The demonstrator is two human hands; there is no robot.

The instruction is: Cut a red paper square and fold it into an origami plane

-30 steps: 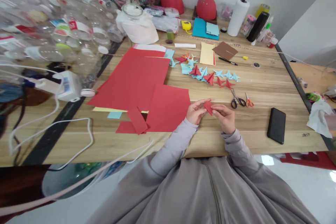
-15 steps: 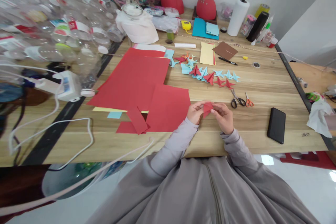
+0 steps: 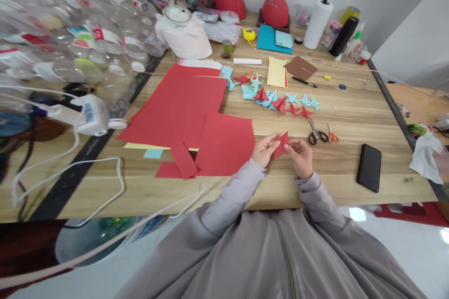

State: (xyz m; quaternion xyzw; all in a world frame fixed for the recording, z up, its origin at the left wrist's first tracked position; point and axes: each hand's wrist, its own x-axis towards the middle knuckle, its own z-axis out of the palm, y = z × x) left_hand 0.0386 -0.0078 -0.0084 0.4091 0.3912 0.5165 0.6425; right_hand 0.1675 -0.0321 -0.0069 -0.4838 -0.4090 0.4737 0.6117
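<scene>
Between my hands, just above the table's near side, is a small folded piece of red paper (image 3: 281,145) with a pointed tip toward the upper right. My left hand (image 3: 265,149) pinches its left side between thumb and fingers. On its right edge, my right hand (image 3: 300,155) grips it with thumb and fingertips. Large red paper sheets (image 3: 180,103) lie to the left, and a smaller red sheet (image 3: 228,145) reaches close to my left hand. Beyond my hands are several folded paper figures in red (image 3: 279,104) and light blue (image 3: 305,100).
Black-handled scissors (image 3: 317,134) and small orange scissors (image 3: 333,134) lie right of my hands, with a black phone (image 3: 369,168) farther right. Red strips (image 3: 183,160) rest at the left. Plastic bottles (image 3: 101,32) crowd the left side, near a white cable (image 3: 119,177).
The red paper has turned in my hands and now shows a pointed, slanted shape. My left fingers have shifted along it, and my right hand has moved slightly.
</scene>
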